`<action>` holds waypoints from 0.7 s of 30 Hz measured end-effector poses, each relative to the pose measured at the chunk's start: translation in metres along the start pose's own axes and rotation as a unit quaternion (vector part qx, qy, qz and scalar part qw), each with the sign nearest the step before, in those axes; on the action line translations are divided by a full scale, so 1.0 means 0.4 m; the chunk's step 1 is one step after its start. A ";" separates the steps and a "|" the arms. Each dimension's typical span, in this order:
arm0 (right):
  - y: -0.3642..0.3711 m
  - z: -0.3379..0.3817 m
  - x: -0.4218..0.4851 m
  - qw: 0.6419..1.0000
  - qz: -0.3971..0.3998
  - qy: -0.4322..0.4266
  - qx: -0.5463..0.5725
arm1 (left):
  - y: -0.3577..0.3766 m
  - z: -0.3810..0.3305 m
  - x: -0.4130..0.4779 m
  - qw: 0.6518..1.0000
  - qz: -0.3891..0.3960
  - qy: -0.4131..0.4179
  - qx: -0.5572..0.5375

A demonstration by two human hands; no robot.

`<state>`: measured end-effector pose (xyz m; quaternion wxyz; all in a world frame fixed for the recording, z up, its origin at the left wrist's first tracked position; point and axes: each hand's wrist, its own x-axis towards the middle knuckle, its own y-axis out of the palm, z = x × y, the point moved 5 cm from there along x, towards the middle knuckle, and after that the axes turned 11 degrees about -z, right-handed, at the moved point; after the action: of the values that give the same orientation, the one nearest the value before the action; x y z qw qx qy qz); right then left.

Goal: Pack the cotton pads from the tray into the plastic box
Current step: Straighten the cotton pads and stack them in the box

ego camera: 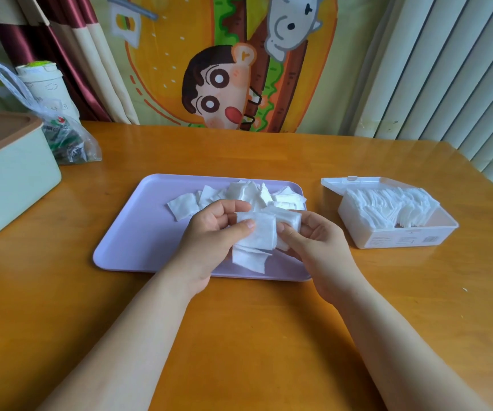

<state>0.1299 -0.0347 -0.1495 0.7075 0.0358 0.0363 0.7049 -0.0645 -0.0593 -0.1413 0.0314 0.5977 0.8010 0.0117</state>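
A lilac tray [138, 221] lies in the middle of the wooden table, with several loose white square cotton pads [257, 194] piled at its far right. Above the tray's near right part, my left hand [212, 235] and my right hand [313, 241] both grip a small bundle of cotton pads [261, 235]; some pads hang below the bundle. To the right stands the white plastic box [402, 235], lid open at the back, with rows of pads inside and a bare gap at its right end.
A pale green container with a brown lid [8, 173] sits at the left table edge. Behind it are a clear plastic bag [67, 137] and a white cup [43, 84]. A cartoon cloth hangs behind the table.
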 end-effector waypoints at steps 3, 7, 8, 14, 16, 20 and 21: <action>0.003 0.000 0.000 1.000 -0.002 -0.008 -0.015 | 0.004 -0.003 0.002 1.000 0.005 0.012 0.001; 0.004 -0.002 0.001 0.999 -0.010 -0.014 -0.030 | 0.005 -0.010 0.001 0.999 -0.002 0.030 -0.021; 0.004 -0.003 0.002 0.999 -0.009 -0.014 -0.033 | 0.007 -0.012 0.000 0.999 0.001 0.033 -0.028; 0.010 0.006 -0.007 0.999 0.037 -0.010 -0.034 | 0.026 -0.014 -0.016 0.998 0.003 0.064 0.009; 0.009 0.004 -0.006 0.998 0.045 -0.014 -0.048 | 0.028 -0.011 -0.015 0.997 -0.002 0.075 0.026; 0.008 0.002 -0.001 0.997 0.042 -0.011 -0.063 | 0.028 -0.008 -0.011 0.996 -0.004 0.082 0.035; 0.009 0.000 0.000 0.997 0.043 -0.010 -0.061 | 0.028 -0.007 -0.011 0.996 -0.009 0.083 0.038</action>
<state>0.1263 -0.0348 -0.1490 0.6775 0.0012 -0.0150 0.7354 -0.0526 -0.0603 -0.1378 -0.0578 0.5881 0.8061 0.0311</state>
